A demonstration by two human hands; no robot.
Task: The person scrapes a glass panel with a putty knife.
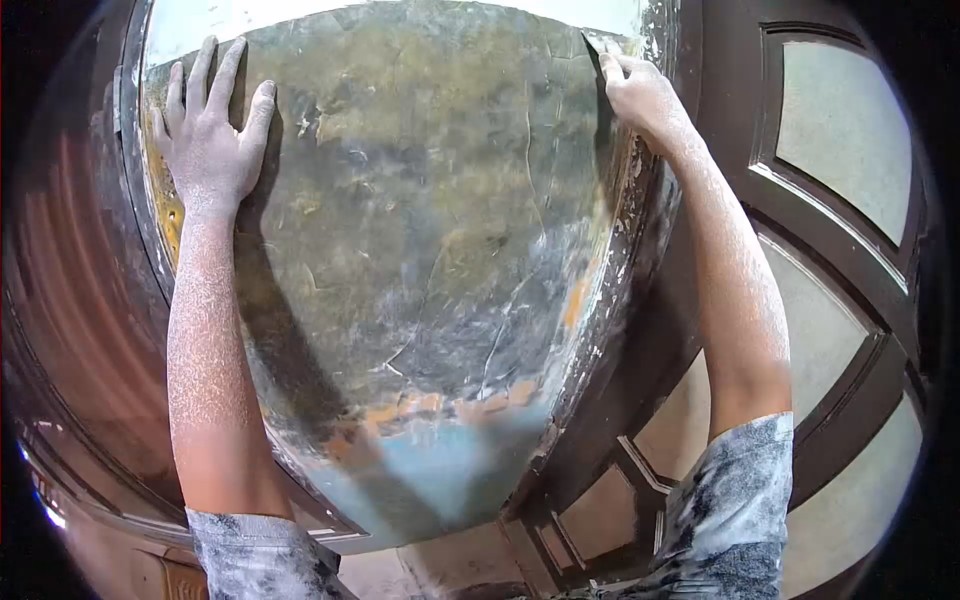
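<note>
My left hand point(212, 150), coated in white dust, lies with fingers spread against the upper left of a wall panel point(420, 190). The panel's surface is patchy grey-green and brown, with cracks and flaking ridges. At its upper right edge my right hand point(640, 95) is closed, thumb and fingers pinched together close to the wall. A small, thin, pale thing with a dark edge shows by those fingertips; its kind cannot be made out. White dust also covers both forearms and the grey sleeves.
A white band point(420, 12) runs above the patchy surface, and light blue paint point(430, 470) shows below it. Chipped frame strips point(610, 290) border the panel. On the right stands a dark brown panelled door point(740, 190); reddish-brown folds point(70, 260) hang at left.
</note>
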